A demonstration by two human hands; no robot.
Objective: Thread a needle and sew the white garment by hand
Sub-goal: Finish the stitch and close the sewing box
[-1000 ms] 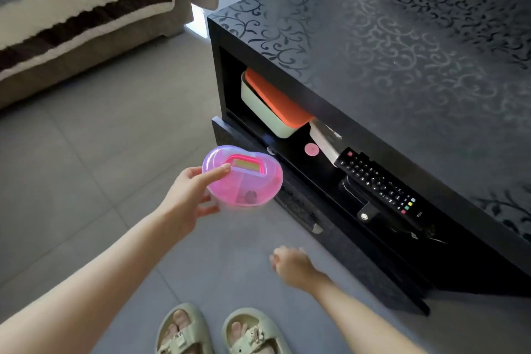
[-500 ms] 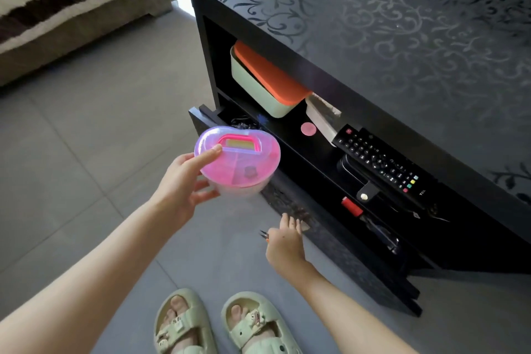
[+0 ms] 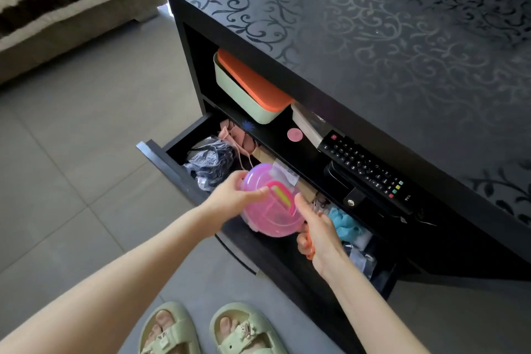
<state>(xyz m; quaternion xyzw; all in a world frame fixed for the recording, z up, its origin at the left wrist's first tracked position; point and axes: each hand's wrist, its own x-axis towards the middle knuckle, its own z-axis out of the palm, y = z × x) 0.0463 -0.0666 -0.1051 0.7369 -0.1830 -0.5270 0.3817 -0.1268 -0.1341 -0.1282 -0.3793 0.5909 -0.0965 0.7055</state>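
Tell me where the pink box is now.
Head view, centre: the pink box is over the open drawer, gripped by the left hand on its left, the right hand, holding an orange-handled thing, touching its right edge, below the remote control.

Both forearms are bare and extend forward, converging toward each other. The left hand (image 3: 230, 200) grips the pink case (image 3: 273, 210) at its left rim, with the thumb across the lid and the other fingers round the rim. The right hand (image 3: 317, 228) sits at the case's right rim, back upward, thumb extended against the rim. Its fingers curl round an orange object (image 3: 305, 243), which is mostly hidden.
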